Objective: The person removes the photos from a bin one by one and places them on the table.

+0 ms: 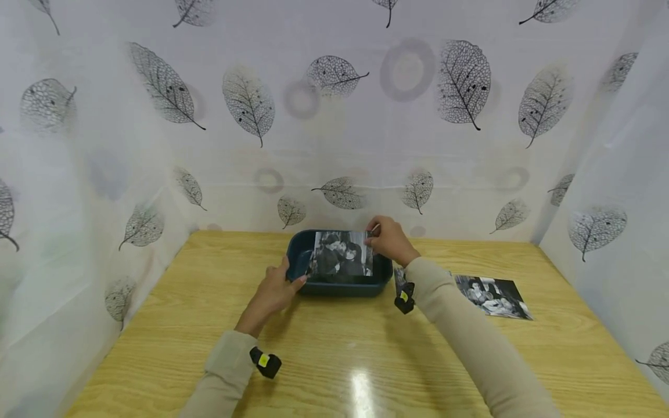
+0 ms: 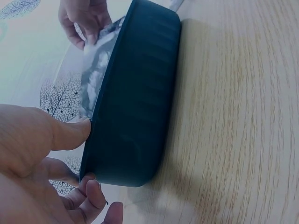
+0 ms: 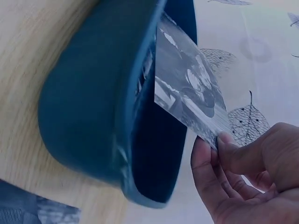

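Observation:
A dark teal plastic bin (image 1: 340, 289) stands on the wooden table toward its back edge. My left hand (image 1: 273, 291) grips the bin's left end, thumb at the front rim and fingers at the corner. Between thumb and fingers my right hand (image 1: 392, 241) pinches the right edge of a glossy black-and-white photo (image 3: 184, 77). That photo slants over the bin's opening and covers much of it in the head view. Just inside the rim, the right wrist view shows a strip of another glossy print (image 3: 145, 70).
Right of the bin, another black-and-white photo (image 1: 493, 297) lies flat on the table (image 1: 334, 348). A further print (image 1: 399, 277) shows partly behind the right sleeve. A leaf-patterned curtain (image 1: 334, 145) rises behind the table and along both sides.

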`<state>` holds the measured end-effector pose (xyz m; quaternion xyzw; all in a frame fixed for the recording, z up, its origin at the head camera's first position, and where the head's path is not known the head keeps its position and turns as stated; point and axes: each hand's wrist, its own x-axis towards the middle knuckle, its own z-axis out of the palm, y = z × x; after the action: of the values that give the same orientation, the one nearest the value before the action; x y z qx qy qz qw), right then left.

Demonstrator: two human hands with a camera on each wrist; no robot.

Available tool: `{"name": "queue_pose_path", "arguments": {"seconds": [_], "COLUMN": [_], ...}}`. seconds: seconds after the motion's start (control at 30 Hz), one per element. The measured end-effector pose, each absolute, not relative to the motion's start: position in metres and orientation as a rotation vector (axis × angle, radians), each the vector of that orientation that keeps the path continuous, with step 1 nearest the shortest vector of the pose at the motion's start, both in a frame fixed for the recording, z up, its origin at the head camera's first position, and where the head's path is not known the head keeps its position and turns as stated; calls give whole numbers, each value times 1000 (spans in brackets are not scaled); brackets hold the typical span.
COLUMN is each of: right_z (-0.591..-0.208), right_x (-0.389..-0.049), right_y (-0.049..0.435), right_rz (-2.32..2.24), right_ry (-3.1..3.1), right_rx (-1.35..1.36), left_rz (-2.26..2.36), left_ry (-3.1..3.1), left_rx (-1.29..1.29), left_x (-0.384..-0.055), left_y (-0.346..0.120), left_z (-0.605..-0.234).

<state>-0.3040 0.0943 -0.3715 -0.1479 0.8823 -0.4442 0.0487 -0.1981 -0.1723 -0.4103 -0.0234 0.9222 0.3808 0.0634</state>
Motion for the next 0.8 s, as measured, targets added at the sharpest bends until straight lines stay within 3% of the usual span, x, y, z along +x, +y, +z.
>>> {"name": "queue_pose_path", "arguments": {"seconds": [0.8], "right_z": [-348], "right_x": [-273], "right_y": [151], "right_rz": [-1533], "right_ry": [2597], "right_rx": [-444], "left_rz": [1152], "left_ry": [2789], "left_rx": [-47], "left_x": [-198], "left_y": [-174], "left_z": [-411]}}
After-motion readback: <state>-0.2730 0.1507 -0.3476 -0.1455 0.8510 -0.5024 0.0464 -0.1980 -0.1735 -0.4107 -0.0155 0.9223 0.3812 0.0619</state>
